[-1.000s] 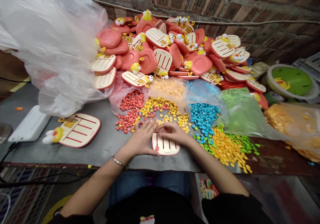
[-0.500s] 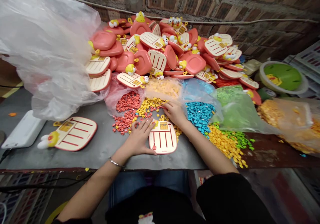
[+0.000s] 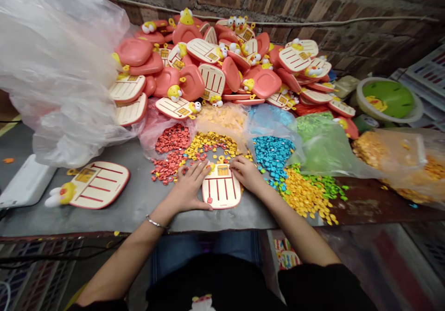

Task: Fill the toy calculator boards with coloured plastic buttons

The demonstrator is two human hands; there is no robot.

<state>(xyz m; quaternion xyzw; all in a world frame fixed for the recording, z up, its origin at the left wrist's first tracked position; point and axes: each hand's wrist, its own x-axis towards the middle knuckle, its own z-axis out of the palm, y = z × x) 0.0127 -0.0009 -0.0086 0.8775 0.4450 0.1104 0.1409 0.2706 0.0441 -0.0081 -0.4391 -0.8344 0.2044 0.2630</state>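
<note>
A cream slotted toy board (image 3: pixel 223 194) with a red rim lies flat on the table in front of me. My left hand (image 3: pixel 187 187) grips its left side, with the thumb at the lower edge and the fingers over the top left corner. A small red piece (image 3: pixel 209 200) sits at the foot of the leftmost slot. My right hand (image 3: pixel 248 175) has its fingertips pinched together at the board's upper right corner; what they hold, if anything, is hidden. Just beyond are loose piles of red pieces (image 3: pixel 170 162), yellow pieces (image 3: pixel 212 142) and blue pieces (image 3: pixel 273 155).
Another slotted board (image 3: pixel 104 186) with a duck-like head lies at left, near a white box (image 3: pixel 28 181). Many boards are heaped (image 3: pixel 208 70) against the brick wall. A large plastic bag (image 3: pixel 66 70) stands back left; orange-yellow pieces (image 3: pixel 306 193) and a green bowl (image 3: pixel 389 98) are at right.
My right hand has come from the yellow pile back toward me, to the board's upper right corner. My left hand keeps its hold on the board. The whole view has shifted slightly.
</note>
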